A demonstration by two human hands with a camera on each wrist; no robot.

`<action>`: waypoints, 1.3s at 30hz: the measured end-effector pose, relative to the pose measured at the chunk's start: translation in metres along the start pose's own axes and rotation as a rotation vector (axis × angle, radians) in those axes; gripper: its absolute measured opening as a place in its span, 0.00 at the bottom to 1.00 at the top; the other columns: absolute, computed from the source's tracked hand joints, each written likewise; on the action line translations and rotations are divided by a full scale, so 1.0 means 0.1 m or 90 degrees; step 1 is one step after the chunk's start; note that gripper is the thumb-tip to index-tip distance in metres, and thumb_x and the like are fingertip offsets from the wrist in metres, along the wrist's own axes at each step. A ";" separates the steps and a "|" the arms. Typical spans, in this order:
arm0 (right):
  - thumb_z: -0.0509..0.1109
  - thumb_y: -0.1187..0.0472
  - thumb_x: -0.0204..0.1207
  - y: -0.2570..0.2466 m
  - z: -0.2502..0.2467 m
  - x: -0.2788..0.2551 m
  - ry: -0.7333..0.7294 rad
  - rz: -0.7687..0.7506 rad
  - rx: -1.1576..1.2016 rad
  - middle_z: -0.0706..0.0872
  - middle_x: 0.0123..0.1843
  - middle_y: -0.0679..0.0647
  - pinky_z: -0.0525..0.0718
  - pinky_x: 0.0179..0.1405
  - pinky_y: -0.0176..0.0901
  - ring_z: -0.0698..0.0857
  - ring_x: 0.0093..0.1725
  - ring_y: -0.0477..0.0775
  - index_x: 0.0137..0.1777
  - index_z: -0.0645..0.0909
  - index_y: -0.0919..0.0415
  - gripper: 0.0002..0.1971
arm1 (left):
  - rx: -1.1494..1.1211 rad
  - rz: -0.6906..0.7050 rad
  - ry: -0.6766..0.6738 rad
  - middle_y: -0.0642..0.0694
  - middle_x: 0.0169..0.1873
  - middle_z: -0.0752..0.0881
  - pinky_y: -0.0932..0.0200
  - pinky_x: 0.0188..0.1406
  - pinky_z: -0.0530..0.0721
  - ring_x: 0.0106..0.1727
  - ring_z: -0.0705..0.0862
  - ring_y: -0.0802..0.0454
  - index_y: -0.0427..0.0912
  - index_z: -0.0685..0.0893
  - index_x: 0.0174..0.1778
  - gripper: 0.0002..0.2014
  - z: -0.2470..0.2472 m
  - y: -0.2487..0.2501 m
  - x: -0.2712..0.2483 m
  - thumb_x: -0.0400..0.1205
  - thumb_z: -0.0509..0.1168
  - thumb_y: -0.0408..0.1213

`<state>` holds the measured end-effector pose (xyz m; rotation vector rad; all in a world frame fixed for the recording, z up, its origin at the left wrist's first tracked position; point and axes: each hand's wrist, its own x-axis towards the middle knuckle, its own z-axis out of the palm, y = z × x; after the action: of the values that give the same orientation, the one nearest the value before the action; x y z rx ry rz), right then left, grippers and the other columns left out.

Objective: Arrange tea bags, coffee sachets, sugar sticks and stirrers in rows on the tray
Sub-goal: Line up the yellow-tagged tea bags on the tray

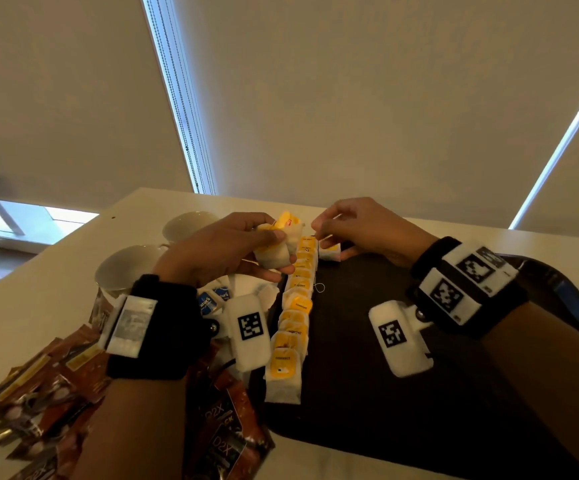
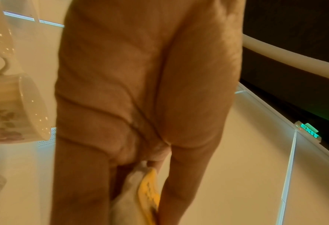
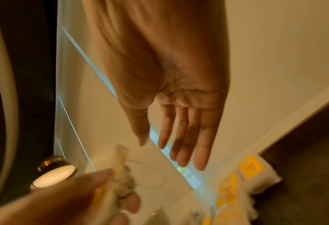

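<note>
My left hand [image 1: 281, 252] grips a small bunch of white tea bags with yellow tags [image 1: 276, 249], raised just above the far left of the dark tray [image 1: 402, 393]. The left wrist view shows the same bunch [image 2: 147, 188] between thumb and fingers. A row of tea bags [image 1: 295, 317] runs along the tray's left edge. My right hand [image 1: 322, 233] hovers by the far end of the row, over a single tea bag [image 1: 329, 253]. In the right wrist view its fingers [image 3: 180, 146] are straight and hold nothing.
Brown coffee sachets [image 1: 39, 386] lie heaped at the near left, with more [image 1: 227, 441] under my left forearm. Two white cups [image 1: 125, 268] [image 1: 187, 225] stand left of the tray. Blue-printed sachets [image 1: 212, 301] lie beside them. The tray's middle and right [image 1: 454, 410] is bare.
</note>
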<state>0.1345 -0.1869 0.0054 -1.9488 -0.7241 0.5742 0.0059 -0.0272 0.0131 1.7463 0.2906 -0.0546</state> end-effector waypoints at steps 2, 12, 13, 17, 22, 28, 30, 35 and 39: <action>0.68 0.52 0.77 -0.10 0.05 -0.14 -0.033 -0.042 0.056 0.88 0.50 0.53 0.88 0.39 0.38 0.88 0.48 0.46 0.57 0.82 0.60 0.14 | 0.019 0.001 -0.002 0.39 0.47 0.91 0.55 0.41 0.90 0.49 0.91 0.43 0.36 0.81 0.57 0.09 0.02 0.00 0.01 0.84 0.61 0.35; 0.71 0.63 0.76 -0.09 0.14 -0.24 0.038 -0.074 0.081 0.87 0.45 0.56 0.87 0.33 0.33 0.86 0.37 0.43 0.48 0.84 0.63 0.05 | 0.100 0.016 -0.049 0.38 0.49 0.89 0.55 0.40 0.90 0.45 0.91 0.46 0.37 0.81 0.55 0.07 0.07 0.02 0.02 0.82 0.64 0.32; 0.71 0.63 0.76 -0.08 0.13 -0.25 0.050 -0.079 0.097 0.88 0.45 0.57 0.88 0.33 0.35 0.86 0.37 0.44 0.49 0.84 0.64 0.05 | 0.102 0.012 -0.056 0.39 0.49 0.90 0.55 0.41 0.90 0.46 0.91 0.47 0.37 0.81 0.56 0.08 0.07 0.02 0.02 0.82 0.64 0.32; 0.72 0.63 0.75 -0.04 0.10 -0.27 0.086 -0.092 0.167 0.89 0.46 0.58 0.89 0.38 0.42 0.88 0.38 0.46 0.50 0.84 0.65 0.07 | 0.100 0.008 -0.079 0.40 0.50 0.90 0.57 0.40 0.89 0.48 0.90 0.46 0.40 0.81 0.61 0.11 0.04 0.02 0.00 0.84 0.62 0.31; 0.71 0.64 0.76 -0.03 0.14 -0.26 0.078 -0.061 0.217 0.89 0.47 0.60 0.90 0.40 0.47 0.88 0.43 0.52 0.48 0.82 0.62 0.04 | 0.085 0.029 -0.051 0.36 0.53 0.89 0.51 0.47 0.90 0.49 0.89 0.44 0.38 0.79 0.63 0.13 0.03 0.02 -0.01 0.83 0.63 0.28; 0.69 0.65 0.77 -0.06 0.18 -0.26 0.039 -0.036 0.264 0.87 0.51 0.61 0.90 0.40 0.44 0.88 0.47 0.54 0.52 0.81 0.65 0.06 | 0.065 0.036 -0.026 0.37 0.50 0.89 0.50 0.49 0.89 0.47 0.90 0.45 0.38 0.80 0.61 0.12 0.02 0.02 0.00 0.82 0.63 0.29; 0.69 0.66 0.77 -0.06 0.19 -0.26 0.017 -0.029 0.296 0.87 0.53 0.62 0.90 0.42 0.44 0.88 0.48 0.53 0.55 0.80 0.67 0.09 | 0.060 0.036 -0.020 0.38 0.49 0.89 0.52 0.47 0.90 0.46 0.90 0.46 0.38 0.80 0.60 0.11 0.02 0.02 0.00 0.83 0.63 0.29; 0.71 0.79 0.70 -0.04 0.19 -0.28 0.015 -0.037 0.304 0.84 0.52 0.63 0.90 0.43 0.44 0.88 0.49 0.57 0.57 0.78 0.64 0.18 | 0.036 0.042 -0.018 0.39 0.46 0.90 0.55 0.43 0.90 0.45 0.90 0.47 0.39 0.81 0.57 0.08 0.02 0.02 0.00 0.84 0.60 0.30; 0.72 0.80 0.67 -0.01 0.17 -0.29 0.072 -0.069 0.211 0.81 0.49 0.58 0.88 0.35 0.36 0.86 0.46 0.53 0.55 0.80 0.59 0.20 | 0.015 0.050 -0.004 0.38 0.45 0.91 0.58 0.38 0.89 0.43 0.90 0.47 0.42 0.80 0.52 0.05 0.02 0.03 -0.02 0.84 0.61 0.30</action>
<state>0.1026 -0.1963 0.0013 -1.6106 -0.6163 0.4799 0.0047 -0.0300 0.0164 1.7785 0.2167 -0.0062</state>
